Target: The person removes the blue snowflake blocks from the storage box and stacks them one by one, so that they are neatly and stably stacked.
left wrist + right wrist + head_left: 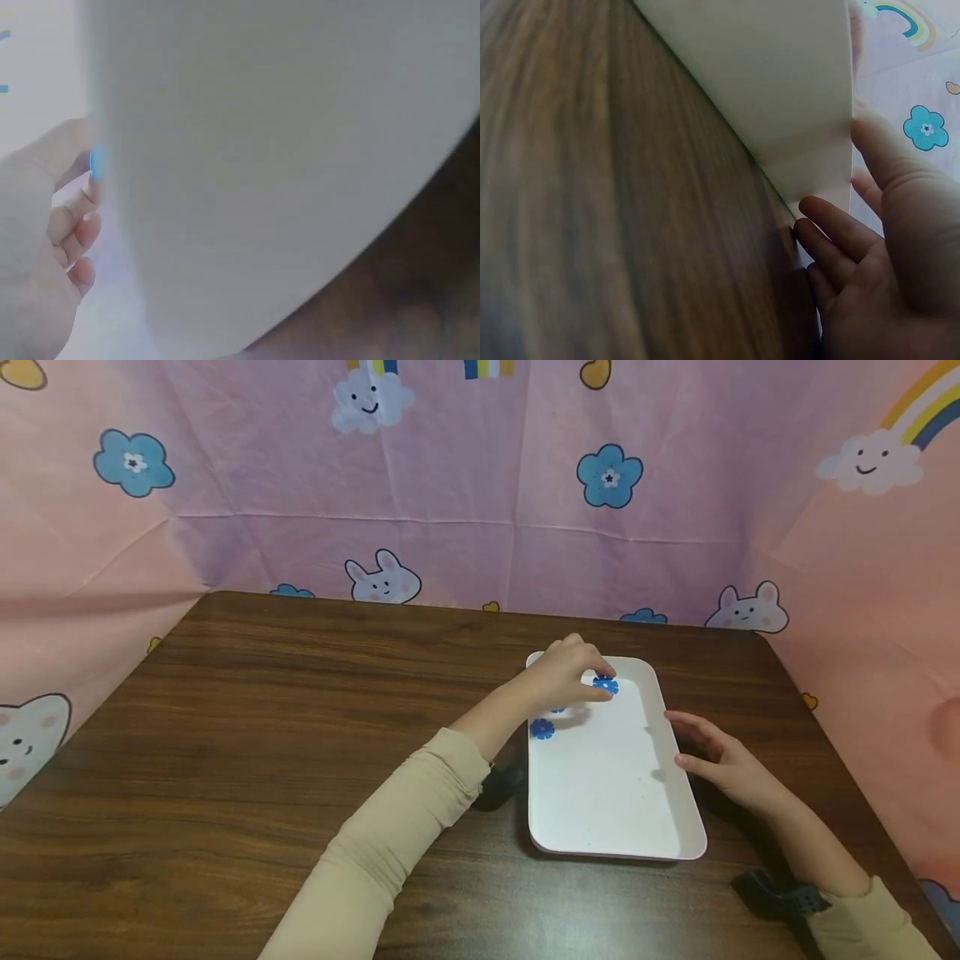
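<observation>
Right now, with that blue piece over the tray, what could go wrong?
Slip: the left hand seems to pinch the blue piece between fingertips, so it might drop.
Knock: the same hand partly hides another blue piece near the left wall of the tray, and might brush it.
Nudge: the right hand is at the tray's right edge; a push could shift it.

— Where does glare sit in the head view?
— On the worktop (573, 906), by the tray's (615, 793) near edge; faint shadows fall inside.
— And the wrist views?
— Left: hazy, washed out; right: worktop grain blurred.
</observation>
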{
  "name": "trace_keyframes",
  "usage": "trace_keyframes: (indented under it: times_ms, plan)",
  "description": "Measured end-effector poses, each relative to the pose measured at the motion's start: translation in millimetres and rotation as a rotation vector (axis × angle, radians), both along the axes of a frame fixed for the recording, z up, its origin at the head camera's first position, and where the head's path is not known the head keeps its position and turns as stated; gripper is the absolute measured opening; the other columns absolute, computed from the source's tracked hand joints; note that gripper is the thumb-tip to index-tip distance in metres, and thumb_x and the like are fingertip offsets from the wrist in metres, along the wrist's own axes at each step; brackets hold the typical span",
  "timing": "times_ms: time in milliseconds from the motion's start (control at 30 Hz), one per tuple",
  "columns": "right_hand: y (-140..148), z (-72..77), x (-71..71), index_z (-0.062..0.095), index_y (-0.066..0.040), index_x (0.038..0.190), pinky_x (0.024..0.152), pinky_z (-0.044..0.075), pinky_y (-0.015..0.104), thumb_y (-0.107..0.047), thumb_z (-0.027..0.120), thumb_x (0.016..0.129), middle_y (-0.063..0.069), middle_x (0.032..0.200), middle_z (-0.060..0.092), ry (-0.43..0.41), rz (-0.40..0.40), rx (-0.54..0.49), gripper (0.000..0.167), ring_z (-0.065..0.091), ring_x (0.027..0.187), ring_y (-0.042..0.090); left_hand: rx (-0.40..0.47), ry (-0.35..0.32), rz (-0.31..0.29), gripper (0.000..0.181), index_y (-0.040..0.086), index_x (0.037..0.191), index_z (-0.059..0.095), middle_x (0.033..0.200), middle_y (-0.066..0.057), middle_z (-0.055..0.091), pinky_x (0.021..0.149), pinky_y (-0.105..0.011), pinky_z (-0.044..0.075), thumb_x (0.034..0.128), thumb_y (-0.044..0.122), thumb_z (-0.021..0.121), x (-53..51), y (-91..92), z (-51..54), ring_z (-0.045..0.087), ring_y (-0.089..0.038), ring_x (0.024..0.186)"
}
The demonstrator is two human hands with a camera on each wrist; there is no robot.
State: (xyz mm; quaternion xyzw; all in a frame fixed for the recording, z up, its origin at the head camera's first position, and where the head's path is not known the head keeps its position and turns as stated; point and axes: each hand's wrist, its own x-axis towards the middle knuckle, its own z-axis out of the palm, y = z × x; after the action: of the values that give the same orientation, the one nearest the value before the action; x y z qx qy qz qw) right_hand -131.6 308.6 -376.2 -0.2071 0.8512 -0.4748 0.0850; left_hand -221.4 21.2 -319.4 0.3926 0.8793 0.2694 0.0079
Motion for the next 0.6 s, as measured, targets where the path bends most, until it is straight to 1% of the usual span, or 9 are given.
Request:
trace_keyframes:
  times_ms: [167, 367, 467, 600]
  plan:
    - [1, 0.3, -0.5, 0.035, -0.005, 0.145, 0.09, 0.036, 0.013, -0.005, 0.06, 0.093, 0.023, 0.142, 0.039, -0.002, 0.004, 0.001, 0.058, 0.041, 0.119, -0.003, 0.02, 0.051, -0.022, 0.033, 0.017, 0.114, 0.072, 0.11, 0.007, 0.065, 0.087, -0.028, 0.032, 0.0859, 0.035, 0.072, 5.0, -6.0, 9.1, 0.043, -0.01, 0.1]
    - [1, -0.4, -0.3, 0.035, -0.005, 0.145, 0.089, 0.036, 0.013, -0.005, 0.061, 0.093, 0.024, 0.142, 0.039, 0.011, 0.002, 0.01, 0.058, 0.04, 0.119, -0.003, 0.069, 0.101, -0.034, 0.029, 0.016, 0.109, 0.073, 0.107, 0.006, 0.065, 0.088, -0.027, 0.032, 0.0841, 0.032, 0.075, 17.8, -14.6, 19.1, 0.045, -0.011, 0.103]
    - [1, -0.6, -0.2, 0.035, -0.004, 0.145, 0.089, 0.035, 0.013, -0.005, 0.061, 0.093, 0.024, 0.142, 0.039, 0.014, 0.004, 0.005, 0.058, 0.04, 0.118, -0.004, 0.106, 0.112, -0.043, 0.028, 0.015, 0.107, 0.074, 0.106, 0.005, 0.064, 0.089, -0.026, 0.032, 0.0838, 0.03, 0.075, 25.6, -20.8, 21.1, 0.044, -0.011, 0.104]
    - [1, -0.8, -0.3, 0.035, -0.004, 0.145, 0.09, 0.035, 0.012, -0.003, 0.061, 0.092, 0.025, 0.141, 0.039, 0.017, 0.012, -0.009, 0.058, 0.04, 0.118, -0.004, 0.152, 0.12, -0.053, 0.027, 0.013, 0.106, 0.074, 0.103, 0.005, 0.063, 0.088, -0.027, 0.033, 0.0833, 0.028, 0.076, 35.5, -29.9, 19.5, 0.044, -0.011, 0.102]
